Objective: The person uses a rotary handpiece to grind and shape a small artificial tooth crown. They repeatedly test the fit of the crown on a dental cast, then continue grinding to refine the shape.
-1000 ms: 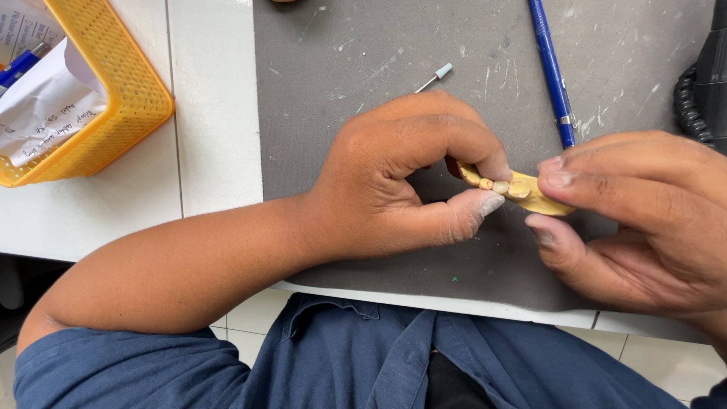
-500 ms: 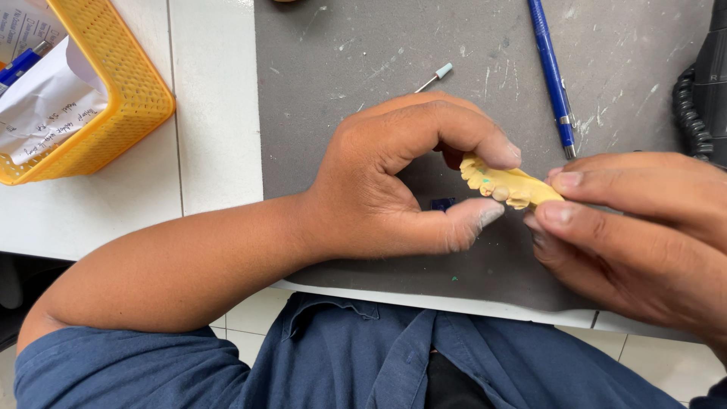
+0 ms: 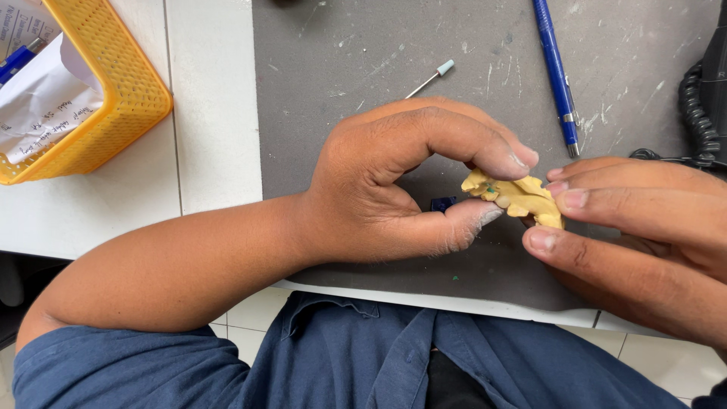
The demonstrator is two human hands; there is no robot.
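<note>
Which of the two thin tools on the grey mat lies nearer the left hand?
The small pin with the pale blue tip, just above the left hand; the blue pen lies farther right.

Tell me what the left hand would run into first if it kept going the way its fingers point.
The left hand points rightward, already touching the yellow tooth-shaped cast. Past that it would most likely meet the fingers of the right hand, which pinch the cast's other end, though depth is hard to judge.

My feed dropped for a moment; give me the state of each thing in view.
Yellow dental cast: off the mat, pinched by both hands.
Left hand: gripping cast.
Right hand: gripping cast.
Blue pen: lying on grey mat.
Yellow basket: holding papers.
</note>
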